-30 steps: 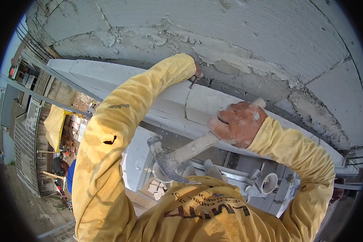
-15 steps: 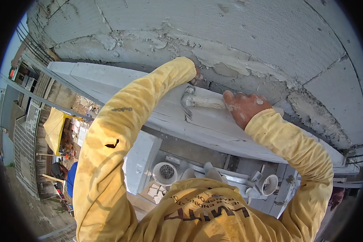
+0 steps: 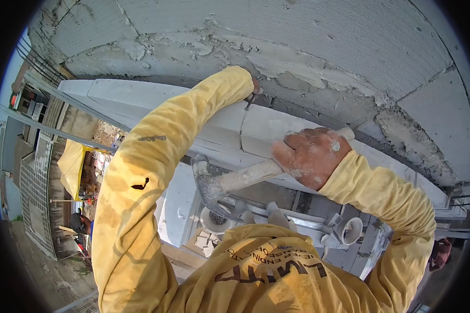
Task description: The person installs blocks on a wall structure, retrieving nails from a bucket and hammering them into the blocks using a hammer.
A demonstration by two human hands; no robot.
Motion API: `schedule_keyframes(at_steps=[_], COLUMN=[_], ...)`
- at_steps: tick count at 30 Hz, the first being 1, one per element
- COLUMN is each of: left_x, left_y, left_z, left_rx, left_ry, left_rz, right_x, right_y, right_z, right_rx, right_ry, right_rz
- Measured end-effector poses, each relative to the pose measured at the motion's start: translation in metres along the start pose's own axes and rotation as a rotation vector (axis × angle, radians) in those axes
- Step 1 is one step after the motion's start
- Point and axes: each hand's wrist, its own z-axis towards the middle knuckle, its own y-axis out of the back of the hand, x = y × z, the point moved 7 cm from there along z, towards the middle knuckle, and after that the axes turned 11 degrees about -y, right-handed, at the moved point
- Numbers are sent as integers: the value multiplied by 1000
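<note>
Beside the rough wall [image 3: 324, 49], the hammer [image 3: 245, 176], clenched in the right hand [image 3: 314, 156], had swung back off the pale ledge [image 3: 263, 133], so no blow landed; left hand [image 3: 257, 89] (mostly hidden), grip unclear.

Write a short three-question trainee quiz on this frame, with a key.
1. Multiple choice: what does the right hand grip? a) a trowel b) a hammer c) a paintbrush
2. True or false: both hands hold the same tool.
3. Short answer: which yellow sleeve has a dark hole in it?
Key: 1 b; 2 false, the left hand is apart from the hammer; 3 the left sleeve.
</note>
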Motion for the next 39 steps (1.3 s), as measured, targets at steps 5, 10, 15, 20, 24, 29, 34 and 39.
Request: schedule_keyframes(at_steps=[5, 10, 15, 20, 24, 29, 34, 39], left_x=[-6, 4, -4, 17, 6, -15, 5, -29], left_y=[12, -1, 3, -13, -1, 12, 30, 29], left_z=[1, 1, -2, 26, 3, -24, -47, -121], left_rx=[-124, -51, -132, -2, -76, -175, -98, -148], left_ry=[-7, 26, -6, 2, 3, -120, -99, -449], left_rz=[133, -26, 145, -98, -99, 316, 169, -585], right_x=[-40, 2, -41, -25, -41, -47, -79, -52], right_y=[-11, 5, -5, -6, -12, 11, -26, -72], right_z=[15, 3, 19, 11, -1, -60, -152, -194], right_rx=[-42, -68, -30, 52, -30, -207, -598, -758], right_ry=[-237, 106, -215, -181, -389, -621, -731, -889], right_rz=[-69, 17, -87, -30, -50, 200, 763, 1550])
